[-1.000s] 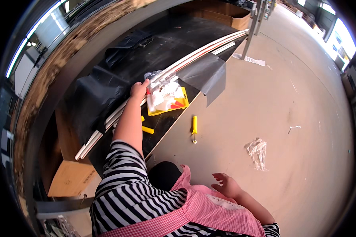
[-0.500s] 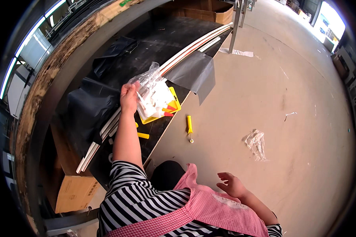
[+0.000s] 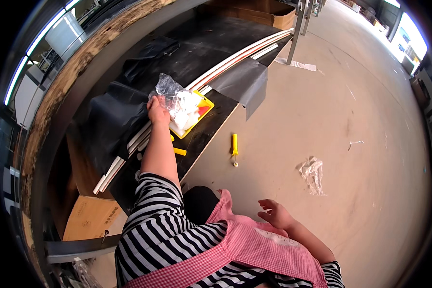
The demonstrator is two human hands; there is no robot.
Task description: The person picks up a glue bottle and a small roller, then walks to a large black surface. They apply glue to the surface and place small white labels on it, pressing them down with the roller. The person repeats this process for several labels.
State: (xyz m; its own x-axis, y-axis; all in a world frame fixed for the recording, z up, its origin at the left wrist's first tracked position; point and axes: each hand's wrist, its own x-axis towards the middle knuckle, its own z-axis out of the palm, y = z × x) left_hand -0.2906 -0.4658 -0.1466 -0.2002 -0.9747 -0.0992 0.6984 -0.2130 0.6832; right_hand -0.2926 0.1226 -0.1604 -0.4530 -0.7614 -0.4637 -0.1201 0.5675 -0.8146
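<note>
We have our left hand stretched far out over the low black worktop, its fingers pinched on the upper edge of a clear plastic bag of small white pieces, which hangs just over the yellow tray at the worktop's near edge. The bag looks thin and slack, so we judge it handles best with a firm pinch high on the film and a straight, slow lift, letting the load settle at the bottom before we carry it anywhere; a jerk could tear it or tip the tray off the edge. The long white strips run right beside the wrist, so we keep the forearm clear of them. Our right hand rests by the pink checked apron, fingers loosely spread and holding nothing, free to support the bag from below. A yellow-handled tool and a crumpled plastic scrap lie on the concrete floor, well apart from the reach.
</note>
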